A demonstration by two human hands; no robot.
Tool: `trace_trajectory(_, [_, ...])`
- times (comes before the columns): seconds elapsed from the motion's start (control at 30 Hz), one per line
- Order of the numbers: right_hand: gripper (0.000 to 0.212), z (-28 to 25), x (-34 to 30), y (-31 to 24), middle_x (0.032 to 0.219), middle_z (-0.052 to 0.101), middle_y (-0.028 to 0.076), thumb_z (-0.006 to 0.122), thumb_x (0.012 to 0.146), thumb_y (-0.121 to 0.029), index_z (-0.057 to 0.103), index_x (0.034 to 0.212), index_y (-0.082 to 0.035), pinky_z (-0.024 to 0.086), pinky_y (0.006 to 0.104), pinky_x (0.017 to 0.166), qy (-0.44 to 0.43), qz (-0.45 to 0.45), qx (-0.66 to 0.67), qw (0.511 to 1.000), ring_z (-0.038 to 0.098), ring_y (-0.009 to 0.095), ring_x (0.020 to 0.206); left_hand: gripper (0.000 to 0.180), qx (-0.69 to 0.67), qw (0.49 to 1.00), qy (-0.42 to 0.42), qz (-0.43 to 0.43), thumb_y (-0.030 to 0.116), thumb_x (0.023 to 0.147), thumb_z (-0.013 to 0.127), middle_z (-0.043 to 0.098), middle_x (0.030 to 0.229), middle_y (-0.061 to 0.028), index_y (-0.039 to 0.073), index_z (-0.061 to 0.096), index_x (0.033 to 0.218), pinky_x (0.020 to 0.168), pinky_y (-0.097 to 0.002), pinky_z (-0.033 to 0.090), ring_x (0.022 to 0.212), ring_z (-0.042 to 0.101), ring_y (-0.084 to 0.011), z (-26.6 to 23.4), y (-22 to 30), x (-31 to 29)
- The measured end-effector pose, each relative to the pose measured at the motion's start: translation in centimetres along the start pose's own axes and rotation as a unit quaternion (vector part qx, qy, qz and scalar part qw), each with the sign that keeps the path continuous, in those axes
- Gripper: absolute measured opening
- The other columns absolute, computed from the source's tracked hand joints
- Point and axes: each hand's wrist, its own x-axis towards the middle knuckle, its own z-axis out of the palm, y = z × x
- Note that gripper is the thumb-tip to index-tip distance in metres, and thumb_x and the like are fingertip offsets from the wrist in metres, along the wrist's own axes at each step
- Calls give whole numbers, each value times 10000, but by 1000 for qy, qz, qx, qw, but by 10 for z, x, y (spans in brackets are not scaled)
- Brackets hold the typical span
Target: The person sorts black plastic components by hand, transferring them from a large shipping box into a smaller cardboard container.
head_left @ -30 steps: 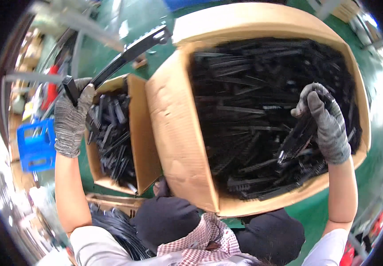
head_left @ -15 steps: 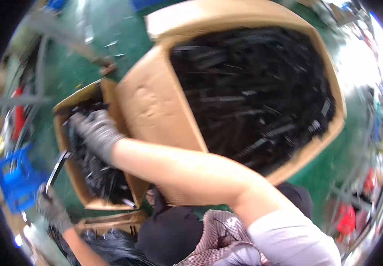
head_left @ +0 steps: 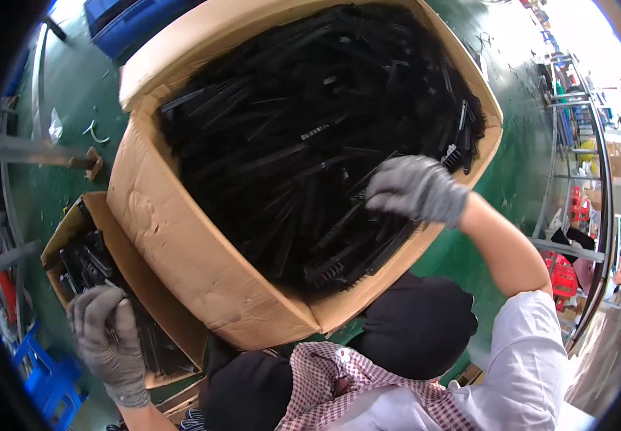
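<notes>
My right hand [head_left: 418,190], in a grey knitted glove, is over the near right part of a large cardboard box [head_left: 181,237]. Its fingers are bent loosely, slightly blurred, and I see nothing held in them. Long thin black plastic parts [head_left: 274,158], some with comb-like teeth, fill that box in a jumble. At the lower left my left hand [head_left: 106,341], gloved the same way, is in front of a smaller cardboard box [head_left: 156,302]. Its fingers curl loosely with the thumb apart, and no part shows in them. More black parts [head_left: 88,262] lie in the smaller box, partly hidden by this hand.
A metal stand leg [head_left: 44,154] reaches in from the left beside the small box. Blue plastic stool [head_left: 48,377] stands at the lower left, a blue bin [head_left: 131,25] at the far left. Metal racks [head_left: 591,179] line the right side, over a green floor [head_left: 519,165].
My right hand has left the small box and swung right to the large box. My left hand no longer shows the black strip it held. The view has turned rightward.
</notes>
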Motion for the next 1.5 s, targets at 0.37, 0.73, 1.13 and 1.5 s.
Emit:
trace_trajectory(0.37, [91, -7, -119, 129, 772, 552, 66, 573, 752, -201, 596, 763, -113, 481, 372, 681, 20, 214, -249, 944, 571, 256, 785, 127, -88, 933, -261, 230, 246, 761, 572, 595, 766, -55, 132, 628, 767, 739, -365, 440, 817, 540, -259, 195, 213, 116])
trace_trajectory(0.73, [232, 49, -55, 110, 847, 658, 122, 591, 682, -124, 675, 894, -81, 518, 383, 663, -235, -22, -167, 957, 635, 296, 799, 153, 91, 901, -358, 225, 140, 767, 544, 602, 953, -62, 106, 620, 895, 790, -359, 461, 954, 556, -224, 289, 298, 123])
trace_trajectory(1.13, [185, -27, -111, 134, 1058, 580, 105, 654, 672, -115, 590, 843, -87, 474, 356, 811, 70, -55, 43, 995, 555, 257, 971, 122, 118, 916, -322, 207, 117, 742, 564, 629, 868, -78, 93, 658, 817, 673, -340, 501, 851, 595, -229, 322, 333, 133])
trace_trajectory(1.5, [284, -81, -162, 162, 889, 626, 104, 607, 787, -69, 465, 1032, -77, 521, 323, 636, 471, 29, 218, 855, 629, 237, 783, 258, -47, 929, -327, 166, 265, 662, 644, 586, 892, -112, 73, 601, 829, 781, -373, 453, 900, 534, -286, 264, 306, 146])
